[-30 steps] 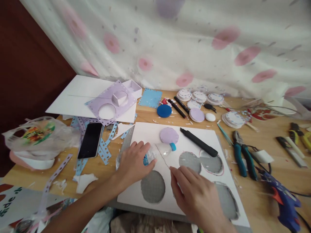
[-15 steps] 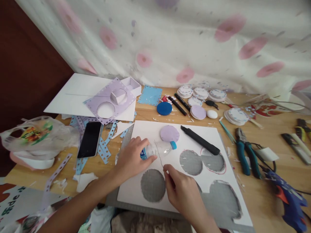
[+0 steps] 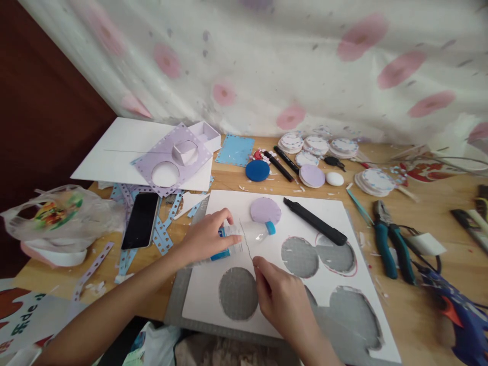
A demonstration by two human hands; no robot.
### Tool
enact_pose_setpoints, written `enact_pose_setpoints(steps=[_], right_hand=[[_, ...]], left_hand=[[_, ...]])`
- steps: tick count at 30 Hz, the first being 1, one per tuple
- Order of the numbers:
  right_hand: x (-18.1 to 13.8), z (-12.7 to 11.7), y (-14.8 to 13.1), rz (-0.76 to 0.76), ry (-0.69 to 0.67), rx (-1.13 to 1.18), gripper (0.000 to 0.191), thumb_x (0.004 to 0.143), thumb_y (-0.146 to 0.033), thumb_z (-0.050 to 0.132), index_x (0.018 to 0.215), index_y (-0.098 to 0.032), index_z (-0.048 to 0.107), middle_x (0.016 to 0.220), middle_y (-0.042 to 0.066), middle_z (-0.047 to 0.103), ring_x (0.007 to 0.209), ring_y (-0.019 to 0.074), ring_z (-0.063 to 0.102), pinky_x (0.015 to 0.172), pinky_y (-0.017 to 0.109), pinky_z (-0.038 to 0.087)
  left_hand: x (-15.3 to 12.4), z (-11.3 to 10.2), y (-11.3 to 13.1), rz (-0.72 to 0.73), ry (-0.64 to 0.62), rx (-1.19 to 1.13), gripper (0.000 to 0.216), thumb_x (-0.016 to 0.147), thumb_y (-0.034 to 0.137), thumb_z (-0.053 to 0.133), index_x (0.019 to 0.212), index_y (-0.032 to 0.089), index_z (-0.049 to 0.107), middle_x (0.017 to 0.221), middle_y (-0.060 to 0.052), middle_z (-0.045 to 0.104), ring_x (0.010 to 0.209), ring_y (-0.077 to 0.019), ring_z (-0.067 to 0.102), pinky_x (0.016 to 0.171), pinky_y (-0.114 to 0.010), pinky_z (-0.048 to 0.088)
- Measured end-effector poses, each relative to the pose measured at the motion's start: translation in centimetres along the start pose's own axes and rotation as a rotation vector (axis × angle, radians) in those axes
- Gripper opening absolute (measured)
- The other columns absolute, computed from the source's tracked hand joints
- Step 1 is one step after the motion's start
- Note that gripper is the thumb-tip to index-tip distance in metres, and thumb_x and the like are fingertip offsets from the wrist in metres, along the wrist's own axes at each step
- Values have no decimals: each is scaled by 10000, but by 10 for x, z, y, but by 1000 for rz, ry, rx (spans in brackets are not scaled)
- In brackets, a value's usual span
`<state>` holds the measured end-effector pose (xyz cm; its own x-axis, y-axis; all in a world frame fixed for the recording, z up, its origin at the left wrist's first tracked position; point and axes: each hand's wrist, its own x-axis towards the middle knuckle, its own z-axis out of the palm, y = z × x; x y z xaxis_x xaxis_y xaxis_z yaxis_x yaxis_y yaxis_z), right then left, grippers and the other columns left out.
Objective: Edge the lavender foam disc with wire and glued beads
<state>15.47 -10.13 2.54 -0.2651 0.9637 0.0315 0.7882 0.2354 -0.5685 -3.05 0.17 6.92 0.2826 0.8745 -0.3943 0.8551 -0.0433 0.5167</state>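
Note:
My left hand (image 3: 206,238) is closed around a clear plastic bottle (image 3: 249,232) with a blue cap, lying on its side on a white foam board (image 3: 236,203). My right hand (image 3: 284,300) pinches the lower end of a thin dark wire (image 3: 246,243) that runs up across the bottle. The board has several round holes (image 3: 238,293) cut out of it. A lilac disc (image 3: 266,210) lies just beyond the bottle, and a black utility knife (image 3: 314,221) lies to its right.
A phone (image 3: 141,219) lies left among blue and lilac punched strips. Blue-handled pliers (image 3: 387,239) and a blue glue gun (image 3: 463,315) are at right. Stacks of round discs (image 3: 316,146), markers and a dark blue disc (image 3: 257,170) sit behind. A plastic bag (image 3: 57,216) is far left.
My right hand has moved left and up towards the bottle, still pinching the wire. My left hand has shifted on the bottle, showing more of its blue label.

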Motion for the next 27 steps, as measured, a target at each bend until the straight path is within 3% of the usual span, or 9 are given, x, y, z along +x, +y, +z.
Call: enact_pose_setpoints(steps=[5, 11, 17, 21, 24, 27], right_hand=[[-3, 1, 2, 21, -41, 20, 185, 902, -143, 358, 898, -216, 529, 638, -26, 620, 531, 156, 620, 476, 254, 270], [-11, -3, 5, 40, -43, 43, 194, 918, -162, 348, 898, -218, 532, 646, -24, 635, 537, 148, 628, 479, 234, 290], [-17, -2, 9, 78, -6, 75, 215, 954, -217, 339, 937, -222, 553, 671, -19, 662, 542, 136, 630, 491, 217, 319], [-17, -5, 9, 72, 9, 117, 215, 962, -234, 343, 969, -219, 557, 709, -6, 669, 572, 142, 633, 511, 219, 340], [-18, -15, 7, 80, 28, 241, 197, 958, -270, 378, 948, -211, 566, 660, -9, 638, 526, 128, 582, 505, 212, 341], [-22, -26, 4, 96, -12, 422, 191, 946, -306, 419, 891, -203, 570, 576, -31, 556, 486, 109, 497, 488, 202, 328]], left_hand=[[5, 2, -5, 75, -113, 133, 432, 841, 557, 448, 1008, 181, 578, 1087, -112, 630, 1085, -304, 548, 907, -422, 419], [-6, 11, -5, 201, -41, 237, 401, 899, 519, 383, 1034, 166, 517, 993, -124, 633, 999, -296, 580, 843, -408, 442], [-12, 14, 4, 209, 22, 312, 354, 897, 481, 392, 992, 149, 468, 859, -112, 630, 843, -286, 610, 737, -383, 443], [-17, 12, 4, 172, 15, 136, 305, 887, 485, 406, 901, 184, 446, 809, -56, 605, 790, -238, 591, 715, -346, 437], [-30, 10, 3, 98, -39, -147, 315, 898, 509, 380, 884, 203, 453, 812, -13, 599, 784, -197, 579, 732, -323, 448], [-46, 11, 3, 53, -103, -450, 340, 889, 524, 410, 929, 202, 513, 905, -28, 630, 902, -204, 581, 815, -331, 457]])
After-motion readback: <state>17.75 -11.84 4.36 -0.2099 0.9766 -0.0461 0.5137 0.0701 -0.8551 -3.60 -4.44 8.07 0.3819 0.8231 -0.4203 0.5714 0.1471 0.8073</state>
